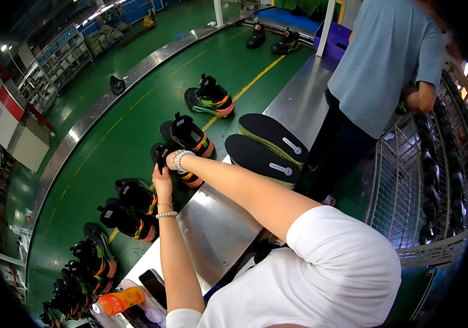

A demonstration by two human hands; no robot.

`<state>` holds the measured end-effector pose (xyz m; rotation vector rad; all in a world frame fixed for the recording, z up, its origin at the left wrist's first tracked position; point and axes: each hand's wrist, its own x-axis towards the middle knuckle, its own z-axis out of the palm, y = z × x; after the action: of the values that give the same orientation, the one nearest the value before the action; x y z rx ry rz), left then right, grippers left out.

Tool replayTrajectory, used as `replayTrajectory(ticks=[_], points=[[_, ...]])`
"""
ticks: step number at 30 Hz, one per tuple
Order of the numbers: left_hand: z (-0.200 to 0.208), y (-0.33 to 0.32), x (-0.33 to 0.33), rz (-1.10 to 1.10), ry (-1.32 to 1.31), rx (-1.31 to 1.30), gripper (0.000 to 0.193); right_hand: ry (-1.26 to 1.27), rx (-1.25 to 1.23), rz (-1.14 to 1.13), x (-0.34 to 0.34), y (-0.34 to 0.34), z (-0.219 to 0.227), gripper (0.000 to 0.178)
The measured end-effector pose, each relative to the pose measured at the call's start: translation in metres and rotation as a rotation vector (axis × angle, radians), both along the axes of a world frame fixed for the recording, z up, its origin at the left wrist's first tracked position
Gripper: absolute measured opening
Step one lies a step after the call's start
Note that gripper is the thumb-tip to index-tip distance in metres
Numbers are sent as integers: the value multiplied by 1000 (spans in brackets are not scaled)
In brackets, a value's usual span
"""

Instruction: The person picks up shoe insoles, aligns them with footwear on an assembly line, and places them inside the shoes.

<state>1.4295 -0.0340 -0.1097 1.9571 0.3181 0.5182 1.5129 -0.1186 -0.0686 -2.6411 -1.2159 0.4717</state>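
Two hands at work on a black shoe [161, 150], at the centre of the clock face used here, twelve lying away from the wearer. The shoe stands over the near edge of a green belt [135, 128]; whether it rests there or is slightly raised cannot be told. The left hand [162, 180], arriving from six o'clock, is clamped on the shoe's upper near the opening, its fingertips partly lost against the black fabric. The right hand [174, 160], reaching in from four o'clock, lies over the middle of the shoe and masks much of it; its fingers are hidden, so I cannot tell whether they grip. A second shoe [187, 135] sits just beyond at one o'clock. A pair of shoes [135, 197] stands at half past seven, with a crowded row [84, 268] farther along, overlapping too closely to count. At three o'clock lie dark insoles [256, 158] with yellow-green edges. Toward seven, an orange bottle [122, 300] lies on its side; a dark phone [152, 283] is partly covered by the left forearm. At two o'clock, a person in blue [387, 65] is cut off at the head, the object in hand indistinct.
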Motion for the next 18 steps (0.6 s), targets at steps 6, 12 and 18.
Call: replayTrajectory(ticks=[6, 12, 18], points=[[8, -1, -5, 9, -95, 7, 27, 6, 138, -75, 13, 5, -14, 30], [52, -31, -21, 331, -399, 352, 20, 71, 404, -77, -41, -52, 31, 27], [48, -60, 46, -144, 550, 739, 16, 16, 767, -252, -80, -109, -5, 31]])
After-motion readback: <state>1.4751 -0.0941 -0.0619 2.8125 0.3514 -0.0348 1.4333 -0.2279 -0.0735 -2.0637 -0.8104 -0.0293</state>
